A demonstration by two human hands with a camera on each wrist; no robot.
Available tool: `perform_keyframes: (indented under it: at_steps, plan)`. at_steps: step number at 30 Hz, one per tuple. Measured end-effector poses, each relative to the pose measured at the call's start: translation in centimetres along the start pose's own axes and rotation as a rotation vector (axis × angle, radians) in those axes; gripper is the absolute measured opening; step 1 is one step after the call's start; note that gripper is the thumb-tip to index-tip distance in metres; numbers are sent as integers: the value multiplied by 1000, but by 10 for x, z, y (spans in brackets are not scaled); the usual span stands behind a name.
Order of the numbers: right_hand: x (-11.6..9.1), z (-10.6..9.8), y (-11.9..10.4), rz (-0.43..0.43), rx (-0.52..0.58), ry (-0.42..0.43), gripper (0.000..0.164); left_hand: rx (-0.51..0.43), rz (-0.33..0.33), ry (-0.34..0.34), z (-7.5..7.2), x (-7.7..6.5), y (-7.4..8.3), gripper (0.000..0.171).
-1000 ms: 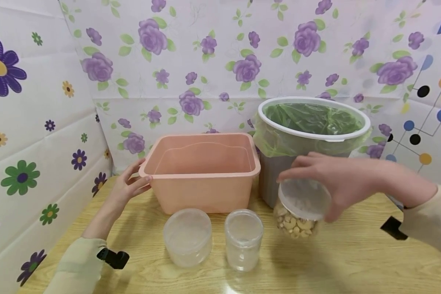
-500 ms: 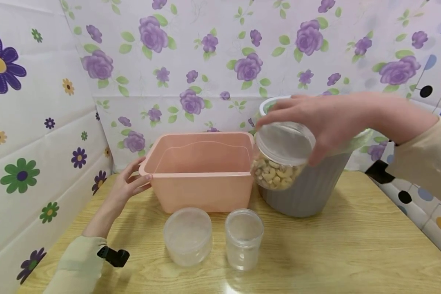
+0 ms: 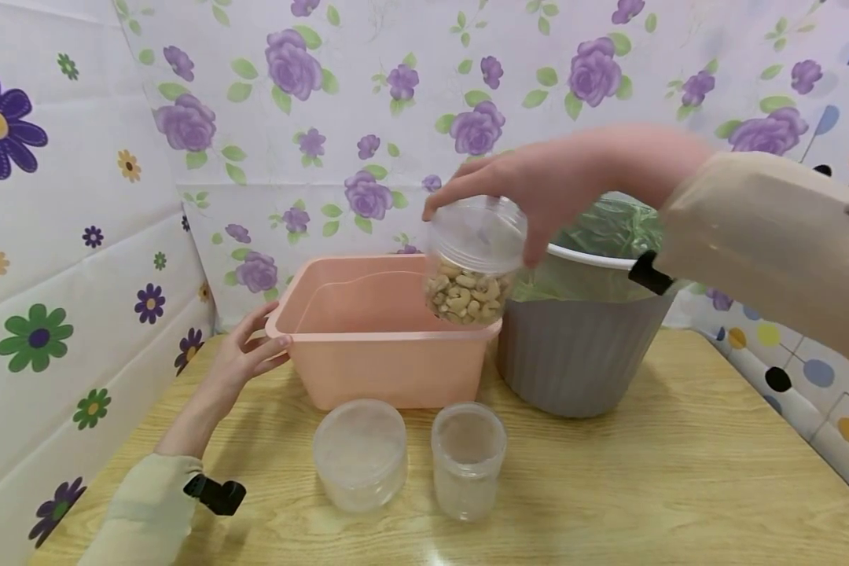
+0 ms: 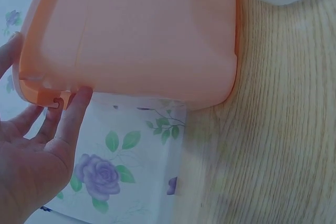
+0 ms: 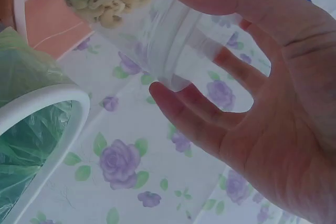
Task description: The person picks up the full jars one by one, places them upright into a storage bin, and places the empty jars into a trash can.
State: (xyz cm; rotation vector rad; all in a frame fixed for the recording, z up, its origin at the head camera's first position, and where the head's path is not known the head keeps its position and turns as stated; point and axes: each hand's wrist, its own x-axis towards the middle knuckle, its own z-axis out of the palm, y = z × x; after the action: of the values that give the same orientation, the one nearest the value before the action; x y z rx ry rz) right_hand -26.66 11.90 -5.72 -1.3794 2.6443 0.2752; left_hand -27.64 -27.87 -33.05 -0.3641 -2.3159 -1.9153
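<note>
My right hand [image 3: 531, 185] grips a clear lidded jar [image 3: 475, 244] by its lid from above. Cashews [image 3: 467, 295] fill the lower part of the jar. In the head view the jar hangs in the air, overlapping the right front corner of a pink plastic bin [image 3: 389, 369]. Thumb and fingers in the right wrist view spread around the lid [image 5: 176, 45]. At the bin's left end, my left hand [image 3: 237, 362] holds the rim near the corner. The left wrist view has its fingers [image 4: 73, 114] at the rim and handle slot.
Two clear lidded containers stand before the bin: a wide one [image 3: 361, 456] and a narrower one [image 3: 468, 464]. A grey trash can [image 3: 573, 362] with a white rim and green liner [image 3: 608, 228] stands right of it. Floral cloth [image 3: 368, 79] hangs behind the wooden table [image 3: 644, 472].
My right hand has carried the cashew jar up and to the left, from in front of the trash can to over the bin's right front corner. My left hand has stayed at the bin.
</note>
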Motion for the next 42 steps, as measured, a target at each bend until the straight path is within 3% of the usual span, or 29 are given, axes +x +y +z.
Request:
perform_keyframes:
  at_steps: [14, 27, 33, 42]
  plan:
    - [79, -18, 6, 7, -36, -72, 108, -18, 9, -7, -2, -1, -8, 70]
    - [138, 30, 19, -21, -11, 50, 107, -39, 0, -23, -1, 0, -5, 71]
    - [155, 56, 21, -64, -52, -3, 108, -35, -5, -19, -3, 1, -3, 71]
    - [159, 77, 22, -36, -95, -66, 110, -11, -8, -29, -3, 3, 0, 72]
